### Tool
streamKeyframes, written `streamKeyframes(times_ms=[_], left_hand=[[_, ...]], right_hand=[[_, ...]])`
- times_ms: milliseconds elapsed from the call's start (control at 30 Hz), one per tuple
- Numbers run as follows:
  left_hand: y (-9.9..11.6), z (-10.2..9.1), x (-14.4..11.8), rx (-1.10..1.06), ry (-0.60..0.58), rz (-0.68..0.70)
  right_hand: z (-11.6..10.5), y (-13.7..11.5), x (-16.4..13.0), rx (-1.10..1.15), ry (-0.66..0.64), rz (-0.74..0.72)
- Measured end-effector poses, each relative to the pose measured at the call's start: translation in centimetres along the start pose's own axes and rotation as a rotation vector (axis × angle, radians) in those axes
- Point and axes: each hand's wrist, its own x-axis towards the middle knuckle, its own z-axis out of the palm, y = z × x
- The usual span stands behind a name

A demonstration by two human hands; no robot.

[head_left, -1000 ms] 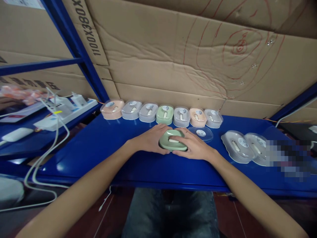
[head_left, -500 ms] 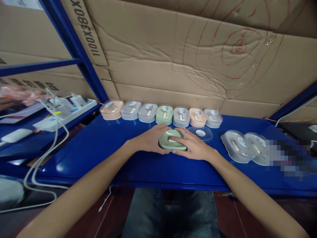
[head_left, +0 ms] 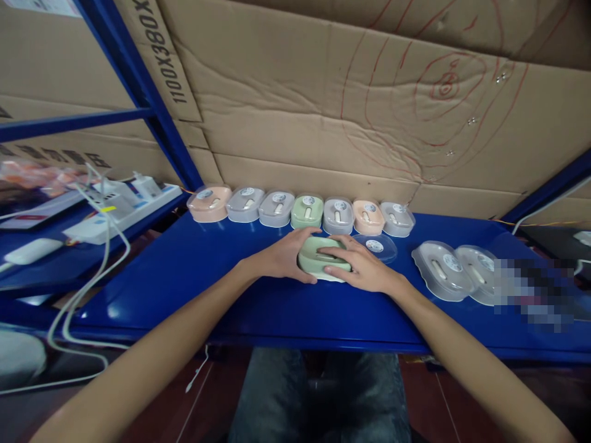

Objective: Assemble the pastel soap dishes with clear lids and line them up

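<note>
Left hand (head_left: 281, 258) & right hand (head_left: 362, 267), fingers curled, both clasp green oval plastic soap box (head_left: 321, 258) on glossy blue metal shelf (head_left: 184, 277).

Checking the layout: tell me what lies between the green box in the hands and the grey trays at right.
In the head view, a clear lid lies flat on the blue shelf between the green box and the grey trays.
</note>
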Motion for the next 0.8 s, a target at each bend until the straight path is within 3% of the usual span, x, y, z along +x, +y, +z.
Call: streamKeyframes(times_ms=[167, 400, 567, 800], left_hand=[[0.1, -0.4, 0.1, -0.053, 0.018, -0.026], [-1.3, -1.6, 0.5, 0.031, 0.041, 0.096], [-3.0, -2.3, 0.2, 0.125, 0.007, 0.116], [-3.2, -3.7, -0.4, 0.032, -0.057, 0.076]], right_hand=[[-0.7, 0.1, -0.1, -0.002, 0.023, 0.064], [-2.4, -0.3, -0.6, -0.022, 0.282, -0.051], [-1.2, -2.7, -0.5, -0.051, 0.165, -0.227], [-0.5, -4.2, -0.4, -0.097, 0.056, -0.266]])
